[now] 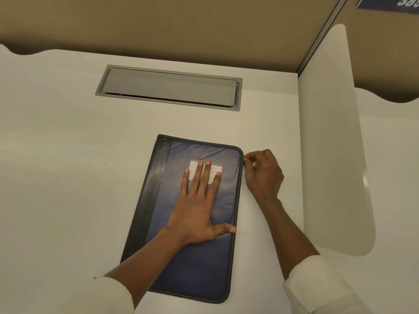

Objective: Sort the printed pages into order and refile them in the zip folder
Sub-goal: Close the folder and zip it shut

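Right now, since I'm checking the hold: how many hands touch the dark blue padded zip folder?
2. The left hand lies flat on the cover of the dark blue padded zip folder; the right hand pinches its far right corner edge.

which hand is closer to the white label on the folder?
Left. The left hand lies flat with fingers on the label; the right hand pinches at the right edge of the zip folder.

Navy, black-spined zip folder (195,264); white label (194,167)

Left grip (199,214) flat, palm down, fingers spread — right grip (264,175) curled, thumb and forefinger pinched.
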{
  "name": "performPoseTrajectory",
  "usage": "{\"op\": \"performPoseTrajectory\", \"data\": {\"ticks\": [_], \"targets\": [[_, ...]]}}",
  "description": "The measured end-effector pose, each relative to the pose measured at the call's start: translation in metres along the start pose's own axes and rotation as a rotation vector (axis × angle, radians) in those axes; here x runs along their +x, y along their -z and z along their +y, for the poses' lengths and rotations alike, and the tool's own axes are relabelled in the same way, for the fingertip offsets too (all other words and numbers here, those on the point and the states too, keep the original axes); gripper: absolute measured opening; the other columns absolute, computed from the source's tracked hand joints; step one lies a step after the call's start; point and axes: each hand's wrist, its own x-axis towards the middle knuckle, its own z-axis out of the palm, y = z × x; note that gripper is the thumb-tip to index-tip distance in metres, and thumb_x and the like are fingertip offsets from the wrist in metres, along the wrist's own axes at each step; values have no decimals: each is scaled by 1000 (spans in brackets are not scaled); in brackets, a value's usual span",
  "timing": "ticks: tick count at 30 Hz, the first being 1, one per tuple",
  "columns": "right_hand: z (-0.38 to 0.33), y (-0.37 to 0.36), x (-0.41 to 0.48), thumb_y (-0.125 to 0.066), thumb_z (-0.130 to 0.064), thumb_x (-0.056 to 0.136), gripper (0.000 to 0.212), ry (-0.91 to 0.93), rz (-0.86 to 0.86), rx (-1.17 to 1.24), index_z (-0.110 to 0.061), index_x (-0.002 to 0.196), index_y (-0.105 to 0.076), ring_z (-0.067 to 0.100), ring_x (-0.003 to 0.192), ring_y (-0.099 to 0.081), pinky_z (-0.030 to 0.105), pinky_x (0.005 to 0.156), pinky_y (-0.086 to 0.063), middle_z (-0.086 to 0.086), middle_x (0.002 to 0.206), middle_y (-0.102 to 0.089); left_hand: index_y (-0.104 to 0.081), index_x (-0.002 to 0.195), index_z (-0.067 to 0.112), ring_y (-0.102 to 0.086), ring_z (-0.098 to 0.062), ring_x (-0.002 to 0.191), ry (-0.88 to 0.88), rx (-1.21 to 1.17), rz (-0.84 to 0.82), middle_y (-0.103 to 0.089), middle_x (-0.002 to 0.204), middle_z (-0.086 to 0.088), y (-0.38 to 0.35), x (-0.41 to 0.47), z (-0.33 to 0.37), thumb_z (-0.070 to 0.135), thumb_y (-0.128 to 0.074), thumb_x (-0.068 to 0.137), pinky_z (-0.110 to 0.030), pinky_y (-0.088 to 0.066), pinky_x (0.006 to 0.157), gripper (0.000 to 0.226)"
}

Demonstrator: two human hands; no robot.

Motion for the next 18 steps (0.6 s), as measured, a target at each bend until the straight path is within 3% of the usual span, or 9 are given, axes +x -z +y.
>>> {"op": "performPoseTrajectory", "data": {"ticks": [9,12,18], "targets": [[-6,-6,45,-76,-13,89,12,45,-142,-13,-25,91,-76,19,89,-62,31,65,-47,-4,92,-65,5,168,11,22,-39,159,-5,6,-23,21,172,-20,1,1,0,106,-28,73,-67,-6,126,138],[-8,-6,64,-78,-15,88,14,124,-244,60,-29,89,-76,16,86,-62,37,72,-54,-7,90,-66,6,167,11,24,-39,158,-8,0,-35,22,172,-20,2,1,0,106,-28,74,-67,-5,126,138],[-19,-1,100,-83,-18,82,21,193,-492,71,-38,82,-75,10,79,-61,38,76,-54,-11,85,-67,5,167,9,23,-40,158,-10,-5,-29,20,172,-21,3,1,-2,105,-28,75,-68,-6,125,137]]}}
